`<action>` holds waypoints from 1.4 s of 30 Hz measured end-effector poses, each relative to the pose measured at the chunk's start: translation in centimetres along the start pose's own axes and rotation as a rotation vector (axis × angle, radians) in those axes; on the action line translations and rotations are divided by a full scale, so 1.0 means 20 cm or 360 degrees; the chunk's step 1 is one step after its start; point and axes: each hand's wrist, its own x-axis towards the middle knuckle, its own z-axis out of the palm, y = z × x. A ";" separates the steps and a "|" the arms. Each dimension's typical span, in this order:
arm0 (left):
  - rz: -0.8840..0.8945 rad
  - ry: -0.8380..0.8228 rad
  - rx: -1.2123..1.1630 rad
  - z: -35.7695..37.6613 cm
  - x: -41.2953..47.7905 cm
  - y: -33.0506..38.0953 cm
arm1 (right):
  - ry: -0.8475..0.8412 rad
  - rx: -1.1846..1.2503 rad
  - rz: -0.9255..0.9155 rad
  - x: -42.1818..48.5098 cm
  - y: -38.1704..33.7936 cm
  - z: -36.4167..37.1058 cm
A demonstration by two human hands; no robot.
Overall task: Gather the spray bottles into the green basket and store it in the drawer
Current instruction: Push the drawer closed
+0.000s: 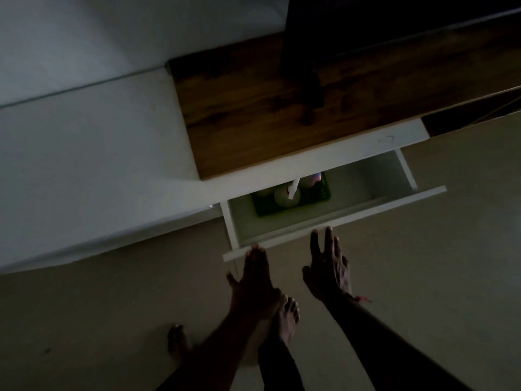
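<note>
The white drawer point(346, 214) stands partly pulled out below the wooden cabinet top. Inside it sits the green basket point(324, 191), half hidden under the cabinet edge, with pale spray bottles point(285, 196) in it; one white nozzle points up. My left hand point(253, 280) is flat, fingers together, its fingertips touching the drawer's front panel near the left end. My right hand point(328, 266) has spread fingers that reach the front panel's lower edge. Neither hand holds anything.
The scene is dim. A wooden cabinet top point(253, 114) lies above the drawer, with a dark upright object point(310, 74) on it. A white bed or ledge point(93, 153) sits to the left. My bare feet point(284, 320) stand on the beige floor.
</note>
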 end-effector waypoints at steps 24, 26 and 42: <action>0.0091 0.0195 0.0651 -0.31 0.34 -0.14 | -0.0345 0.0280 -0.0074 0.53 -0.32 -0.24; 0.0073 0.0186 0.0663 -0.33 0.36 -0.13 | -0.0353 0.0314 -0.0062 0.55 -0.34 -0.24; 0.0174 0.0167 0.0661 -0.39 0.38 -0.20 | -0.0336 0.0328 -0.0088 0.53 -0.36 -0.26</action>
